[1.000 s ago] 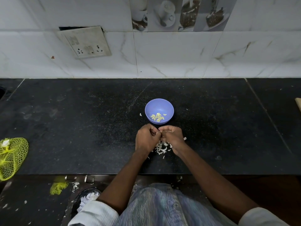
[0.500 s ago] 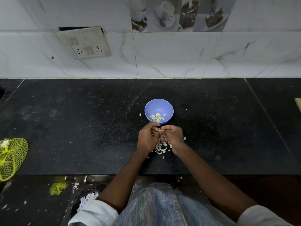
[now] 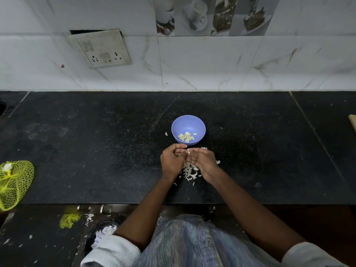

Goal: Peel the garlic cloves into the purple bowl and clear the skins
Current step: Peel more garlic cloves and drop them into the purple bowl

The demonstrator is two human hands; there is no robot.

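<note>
My left hand (image 3: 172,162): fingers curled in, fingertips meeting my right hand just this side of the bowl; whether it holds anything I cannot tell.
My right hand (image 3: 202,160): fingers fairly straight, a small pale garlic clove (image 3: 188,151) pinched at their tips.
Round purple plastic bowl (image 3: 188,129): on the black speckled stone counter (image 3: 96,151), just beyond my hands, with peeled yellowish cloves (image 3: 186,137) inside.
Loose white papery skins (image 3: 189,171): heaped on the counter beneath my hands.
Yellow mesh net bag (image 3: 14,183): far left counter edge.
</note>
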